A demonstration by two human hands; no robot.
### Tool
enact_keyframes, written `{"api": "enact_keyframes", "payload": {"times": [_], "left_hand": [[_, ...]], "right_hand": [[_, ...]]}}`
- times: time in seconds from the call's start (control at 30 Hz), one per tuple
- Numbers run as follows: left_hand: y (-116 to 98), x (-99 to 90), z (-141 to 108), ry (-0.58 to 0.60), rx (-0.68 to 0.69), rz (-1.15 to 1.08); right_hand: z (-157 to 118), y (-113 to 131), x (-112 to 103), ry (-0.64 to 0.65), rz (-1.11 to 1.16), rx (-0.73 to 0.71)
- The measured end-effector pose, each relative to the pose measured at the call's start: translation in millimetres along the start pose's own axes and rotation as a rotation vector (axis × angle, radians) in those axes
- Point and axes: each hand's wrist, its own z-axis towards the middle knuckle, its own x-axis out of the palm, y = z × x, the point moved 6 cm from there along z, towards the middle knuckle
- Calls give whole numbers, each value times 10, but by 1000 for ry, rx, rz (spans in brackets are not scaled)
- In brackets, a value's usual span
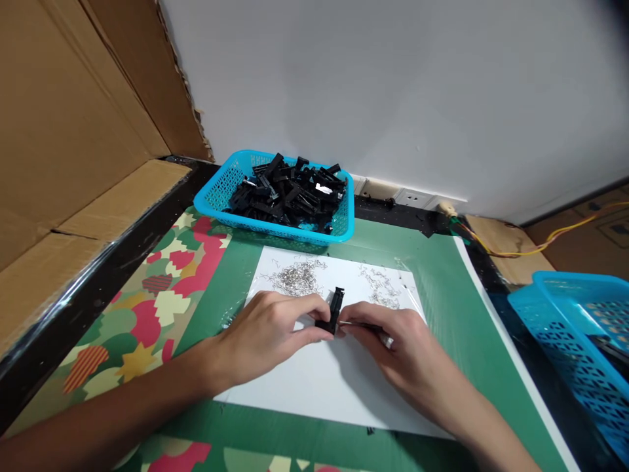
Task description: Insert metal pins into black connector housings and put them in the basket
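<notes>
My left hand (275,328) pinches a black plastic part (336,307) between thumb and fingers, over a white sheet (304,380). The part is narrow and L-shaped, with its long arm pointing away from me. From the right, my right hand (393,334) is closed around a thin tool with a slim metal tip (346,322), perhaps tweezers; the fingers hide most of it. That tip is at the lower right side of the black part. Behind my hands, a dense pile of tiny wire-like metal pieces (299,278) lies on the sheet's left, and a sparser pile (381,286) on its right.
A blue basket (275,229) full of black plastic parts stands behind the sheet. Another blue basket (555,328) is at the right edge. Cardboard (73,118) walls the left side. Sockets (413,198) and a yellow-red cable (531,252) run along the back wall.
</notes>
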Motion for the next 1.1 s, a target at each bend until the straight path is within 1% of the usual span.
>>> {"api": "enact_keyframes", "payload": {"times": [0.13,0.27,0.37,0.53,0.67,0.77,0.97,1.1], "left_hand": [[1,4,-5,-11,33,-6],[-13,13,-10,-20,71,10],[-32,10,-13,-24,98,-1],[-46,-7,-7,-43,105,-26],[-41,-19,-1,-49,62,-73],[-15,-23,-5,-48,4,-126],[103,-16,-12,-45,-148,-207],[140,-17,-9,-45,-183,-245]], "right_hand": [[-10,8,34,-4,-48,-42],[-16,3,57,-5,-46,-55],[-10,5,60,1,10,-41],[23,-53,51,29,204,53],[55,-124,56,39,390,101],[74,-146,84,35,480,127],[93,-99,105,-63,552,127],[73,-75,105,-113,553,133]]}}
